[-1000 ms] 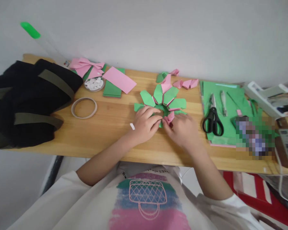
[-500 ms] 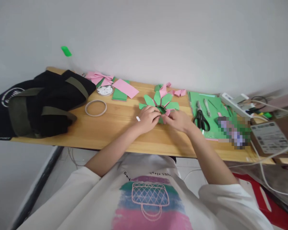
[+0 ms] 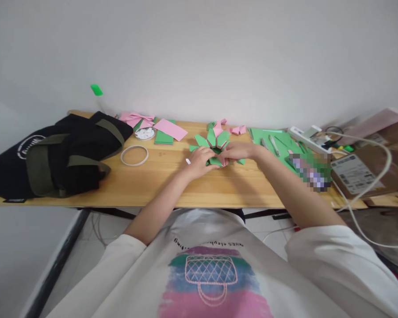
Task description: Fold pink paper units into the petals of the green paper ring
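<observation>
A green folded-paper flower (image 3: 212, 137) lies on the wooden table in front of me, its pointed petals spread in a ring with pink paper between some of them. My left hand (image 3: 199, 162) is closed on its near left edge, fingers over the rim. From the right, my right hand (image 3: 239, 151) reaches over the ring, its fingers pinched at a small pink folded piece (image 3: 223, 160) on the near side. The fingertips partly hide that piece. A small white scrap (image 3: 188, 161) lies left of my left hand.
Left stands a black bag (image 3: 69, 154) beside a tape roll (image 3: 134, 156). Behind are pink paper (image 3: 171, 129), a round dish of white bits (image 3: 145, 133) and pink folded pieces (image 3: 238, 130). Right are green sheets (image 3: 257, 134), a cutter (image 3: 274, 146), a power strip (image 3: 307, 140) and a cardboard box (image 3: 368, 168).
My right hand has moved over the near side of the flower, its forearm now covering the scissors. The left hand stays at the rim. The head view has shifted slightly.
</observation>
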`<action>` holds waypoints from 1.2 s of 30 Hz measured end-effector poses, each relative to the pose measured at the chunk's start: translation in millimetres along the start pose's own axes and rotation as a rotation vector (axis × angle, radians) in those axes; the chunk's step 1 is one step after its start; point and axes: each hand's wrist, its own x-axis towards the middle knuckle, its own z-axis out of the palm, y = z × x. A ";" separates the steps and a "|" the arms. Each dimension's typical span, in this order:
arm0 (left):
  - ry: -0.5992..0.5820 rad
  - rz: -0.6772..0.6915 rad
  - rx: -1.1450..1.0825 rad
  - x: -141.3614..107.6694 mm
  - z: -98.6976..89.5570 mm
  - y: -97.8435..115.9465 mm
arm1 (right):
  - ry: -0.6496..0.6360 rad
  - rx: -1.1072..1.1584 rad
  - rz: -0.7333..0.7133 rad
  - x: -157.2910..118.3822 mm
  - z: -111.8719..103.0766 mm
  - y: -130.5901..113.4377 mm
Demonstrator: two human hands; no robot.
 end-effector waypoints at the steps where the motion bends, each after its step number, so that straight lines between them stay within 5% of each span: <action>1: 0.001 -0.004 -0.003 0.0 -0.4 0.5 | -0.001 -0.004 0.007 1.6 -0.1 -0.6; 10: -0.004 -0.046 -0.033 1.4 -4.0 2.7 | 0.015 0.025 0.024 2.3 2.1 -7.3; 21: -0.070 -0.056 -0.113 -0.6 -10.4 4.6 | -0.114 0.115 -0.015 2.2 5.6 -0.9; 36: -0.051 -0.135 -0.130 -4.2 -11.2 9.5 | 0.097 -0.041 -0.130 -25.6 -12.8 7.4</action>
